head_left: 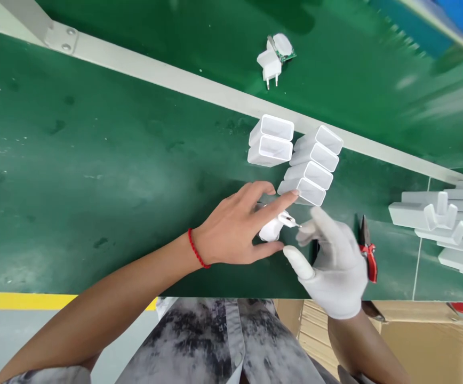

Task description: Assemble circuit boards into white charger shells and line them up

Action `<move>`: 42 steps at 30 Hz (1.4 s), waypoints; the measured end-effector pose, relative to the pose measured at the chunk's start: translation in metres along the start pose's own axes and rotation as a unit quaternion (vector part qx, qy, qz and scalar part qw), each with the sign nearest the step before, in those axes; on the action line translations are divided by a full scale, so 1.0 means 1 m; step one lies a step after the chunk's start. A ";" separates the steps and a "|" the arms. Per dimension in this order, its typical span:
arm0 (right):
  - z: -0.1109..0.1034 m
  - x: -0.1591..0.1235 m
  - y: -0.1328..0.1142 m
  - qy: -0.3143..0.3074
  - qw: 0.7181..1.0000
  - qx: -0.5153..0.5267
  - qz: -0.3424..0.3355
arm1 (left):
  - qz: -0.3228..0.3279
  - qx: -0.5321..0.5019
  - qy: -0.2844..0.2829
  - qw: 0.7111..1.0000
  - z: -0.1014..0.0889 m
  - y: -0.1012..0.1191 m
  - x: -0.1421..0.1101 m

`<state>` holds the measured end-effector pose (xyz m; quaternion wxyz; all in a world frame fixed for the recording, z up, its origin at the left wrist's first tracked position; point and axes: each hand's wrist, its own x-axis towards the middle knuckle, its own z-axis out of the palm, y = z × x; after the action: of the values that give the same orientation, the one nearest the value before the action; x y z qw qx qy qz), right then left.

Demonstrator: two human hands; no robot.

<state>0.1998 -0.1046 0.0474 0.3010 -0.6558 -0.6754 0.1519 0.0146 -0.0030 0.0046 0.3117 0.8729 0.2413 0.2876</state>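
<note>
My bare left hand (237, 226), with a red string at the wrist, holds a small white plug piece (274, 228) with metal pins between thumb and fingers above the green table (95, 176). My right hand (333, 266) wears a white glove and hovers just right of the plug, its fingers spread and holding nothing, the fingertips close to the pins. Just beyond both hands lie several white rectangular housings: a row (311, 165) and a pair (270, 141) stacked side by side, open ends facing me.
Red-handled pliers (367, 245) lie right of my gloved hand. White moulded holders (443, 218) are stacked at the right edge. Another plug with a small circuit board (274, 57) rests beyond a grey rail (175, 80). Cardboard boxes (415, 336) sit below the table edge.
</note>
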 end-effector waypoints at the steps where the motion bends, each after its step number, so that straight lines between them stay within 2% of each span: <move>1: 0.002 -0.004 -0.001 -0.020 0.999 0.012 0.031 | 0.004 0.000 0.006 1.000 0.002 0.003 0.002; 4: 0.008 -0.011 -0.002 -0.107 0.983 0.090 0.122 | 0.002 -0.049 0.027 0.998 0.004 0.007 0.003; 7: 0.016 -0.011 0.000 -0.167 0.972 0.097 0.132 | -0.033 -0.133 0.046 0.989 -0.001 0.006 -0.001; 11: 0.024 -0.008 -0.002 -0.166 0.979 0.029 0.114 | -0.080 -0.158 0.013 0.984 -0.009 0.011 -0.001; 14: 0.025 -0.005 -0.008 -0.157 0.981 0.034 0.112 | -0.111 -0.046 -0.032 0.992 -0.009 0.023 0.006; 16: 0.025 -0.005 -0.011 -0.168 0.976 0.044 0.129 | -0.137 0.041 -0.067 0.987 -0.008 0.030 0.012; 18: 0.023 -0.005 -0.012 -0.183 0.969 0.054 0.158 | -0.157 0.065 -0.084 0.982 -0.009 0.033 0.016; 22: 0.019 -0.004 -0.009 -0.200 0.949 0.125 0.210 | -0.165 -0.042 -0.072 0.983 -0.020 0.025 0.015; 25: 0.018 0.003 -0.011 -0.228 0.908 0.241 0.258 | -0.128 -0.123 -0.058 0.982 -0.024 0.016 0.010; 27: 0.021 0.009 -0.015 -0.217 0.879 0.283 0.318 | -0.096 -0.136 -0.032 0.986 -0.021 0.011 0.006; 30: 0.026 0.018 -0.020 -0.186 0.853 0.294 0.390 | -0.070 -0.123 0.011 0.990 -0.013 0.008 0.001; 37: 0.026 0.022 -0.020 -0.152 0.790 0.372 0.463 | -0.049 -0.116 0.036 0.991 -0.007 0.007 -0.001; 39: 0.028 0.020 -0.020 -0.126 0.788 0.380 0.468 | -0.049 -0.118 0.036 0.991 -0.007 0.006 -0.001; 42: 0.035 0.017 -0.020 -0.088 0.800 0.380 0.456 | -0.048 -0.121 0.036 0.991 -0.007 0.006 -0.002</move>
<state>0.1637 -0.0831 0.0358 0.3615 -0.7046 -0.2102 0.5733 0.0107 -0.0057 0.0127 0.4191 0.8053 0.2576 0.3308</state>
